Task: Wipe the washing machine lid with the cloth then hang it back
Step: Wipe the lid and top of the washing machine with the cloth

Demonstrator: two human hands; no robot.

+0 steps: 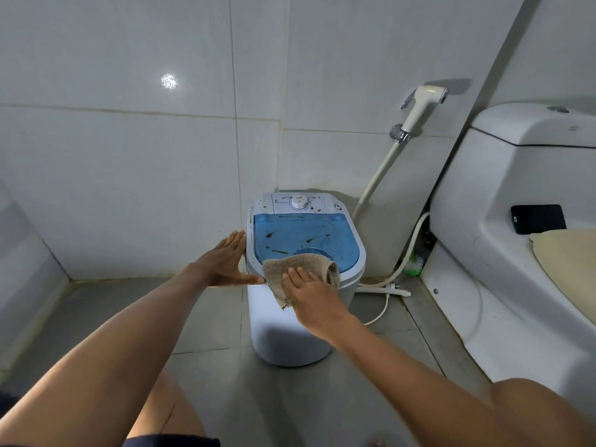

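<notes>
A small white plastic washing machine (290,317) is seen at the centre of the frame, set on the grey tiled floor (96,317) in the corner of the tiled walls. Its translucent blue lid (303,237) is streaked with brown and green smears, and more spots are seen on the white control panel with its round dial (299,201) behind the lid.

A beige, coarsely woven cloth (300,269) is laid over the near edge of the lid, with one corner hanging down the front of the machine. The cloth is pressed flat under the right hand (309,291), whose fingers are extended and held close together on top of the fabric rather than clamped round it. The left hand (225,262) is placed flat against the left side of the machine, fingers straight and together, thumb spread toward the cloth; the machine appears to be steadied by it.

The wiping step is judged to be just at its start, since most of the lid is soiled. A firm sweep up the frame, across the smears toward the dial, is called for next. No hook or rail for hanging is visible.
</notes>
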